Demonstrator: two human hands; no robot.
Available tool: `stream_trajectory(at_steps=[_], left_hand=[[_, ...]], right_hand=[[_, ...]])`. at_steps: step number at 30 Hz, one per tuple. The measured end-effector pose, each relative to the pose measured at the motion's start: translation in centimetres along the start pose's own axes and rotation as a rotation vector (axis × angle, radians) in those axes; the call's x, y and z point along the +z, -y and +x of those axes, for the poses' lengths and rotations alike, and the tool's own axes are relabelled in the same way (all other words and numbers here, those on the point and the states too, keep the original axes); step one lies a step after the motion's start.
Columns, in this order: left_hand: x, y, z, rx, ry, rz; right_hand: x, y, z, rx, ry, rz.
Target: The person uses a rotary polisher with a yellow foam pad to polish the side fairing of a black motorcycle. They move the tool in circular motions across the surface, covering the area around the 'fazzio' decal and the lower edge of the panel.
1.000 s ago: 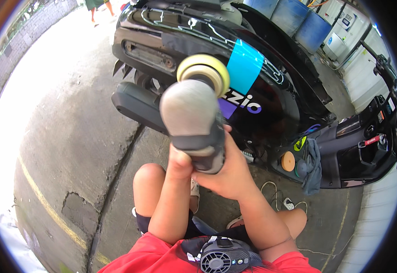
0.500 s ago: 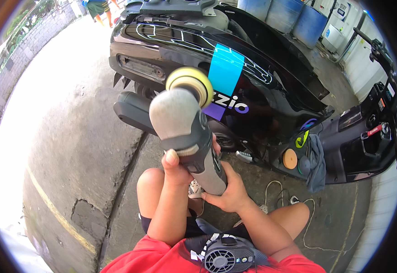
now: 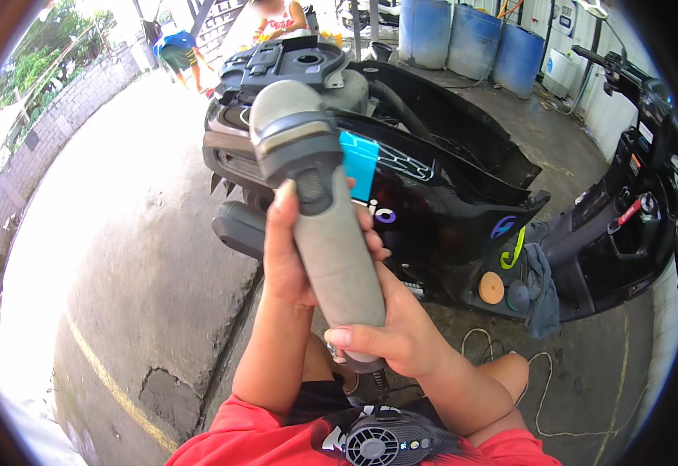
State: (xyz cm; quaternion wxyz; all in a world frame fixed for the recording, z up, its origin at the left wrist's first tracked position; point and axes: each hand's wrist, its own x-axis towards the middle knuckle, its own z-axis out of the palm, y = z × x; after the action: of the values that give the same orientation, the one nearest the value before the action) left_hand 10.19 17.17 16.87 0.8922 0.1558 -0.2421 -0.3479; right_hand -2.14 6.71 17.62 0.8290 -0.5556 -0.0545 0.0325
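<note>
Both my hands hold a grey and black handheld polisher (image 3: 337,260) upright in front of the scooter. My left hand (image 3: 283,260) wraps around its upper body just below the head, thumb along the side and fingertips showing at the far edge. Lower down, my right hand (image 3: 401,330) grips the handle end, its thumb laid across the front. A cord leaves the bottom of the tool. The polishing pad is hidden behind the tool's head. Beyond it stands a glossy black scooter body (image 3: 455,206) with a light blue patch (image 3: 360,165), partly covered by the tool.
On the scooter's footboard lie an orange foam pad (image 3: 491,287), a dark round pad (image 3: 518,296) and a grey-blue cloth (image 3: 541,291). A pale cord (image 3: 541,396) runs over the concrete floor at right. Blue barrels (image 3: 475,43) stand behind. Two people are at the far left.
The polisher has tipped up and its yellow pad has turned out of sight. My view has lifted, showing more of the background. Both hands keep their hold.
</note>
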Motion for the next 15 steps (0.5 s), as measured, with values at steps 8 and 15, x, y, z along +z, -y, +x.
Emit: stream_trajectory(at_steps=[8,15], left_hand=[[3.1,1.1,1.6,-0.065,-0.168,0.218],[3.3,9.0,1.0,-0.213,-0.17,0.638]], right_hand=[[-1.5,1.3,-2.1,-0.004,-0.028,0.117],[-6.6,-4.0,-7.8,0.006,-0.179,0.168]])
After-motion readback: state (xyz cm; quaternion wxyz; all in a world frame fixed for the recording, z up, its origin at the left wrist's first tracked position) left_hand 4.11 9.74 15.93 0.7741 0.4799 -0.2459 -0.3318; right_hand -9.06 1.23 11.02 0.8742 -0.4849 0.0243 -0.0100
